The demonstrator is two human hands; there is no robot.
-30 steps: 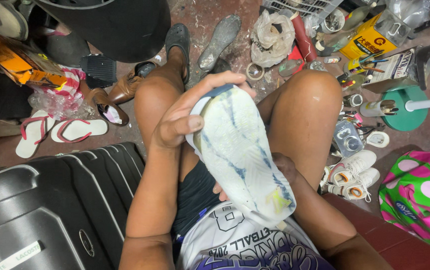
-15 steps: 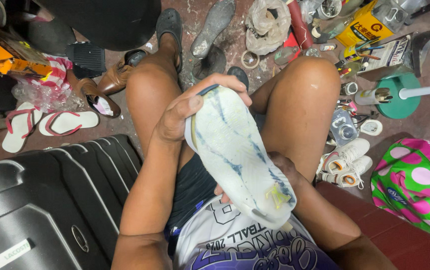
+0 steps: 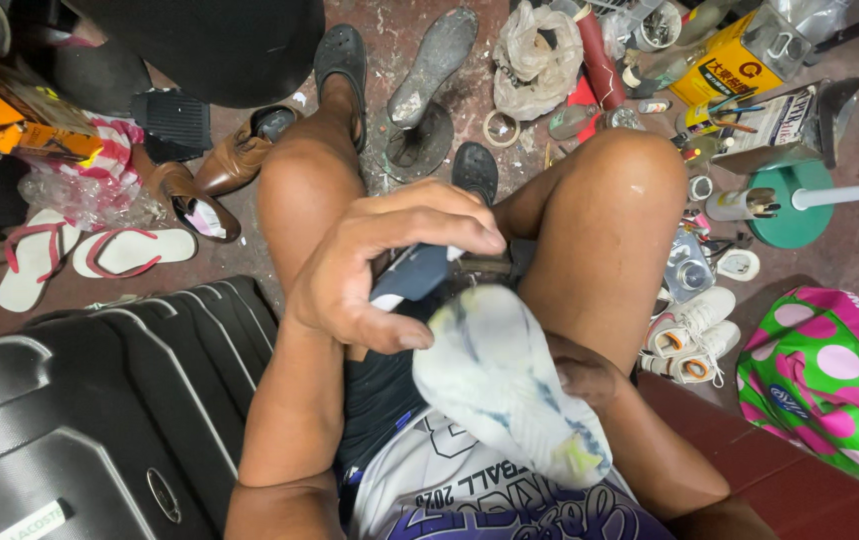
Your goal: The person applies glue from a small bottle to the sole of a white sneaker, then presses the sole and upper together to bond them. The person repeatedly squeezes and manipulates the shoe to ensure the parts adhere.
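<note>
A stained concrete floor (image 3: 394,40) is seen, on which white flip-flops (image 3: 89,255), brown shoes (image 3: 199,180), an iron shoe last (image 3: 427,95), white sneakers (image 3: 694,335) and what may be tape rolls (image 3: 497,128) are scattered.

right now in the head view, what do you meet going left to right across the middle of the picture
white flip-flops → brown leather shoe → left hand → pale shoe sole → right hand → white sneakers → green polka-dot bag

Bare arms – white/purple jersey (image 3: 469,490), blk sandals (image 3: 341,62)
</note>
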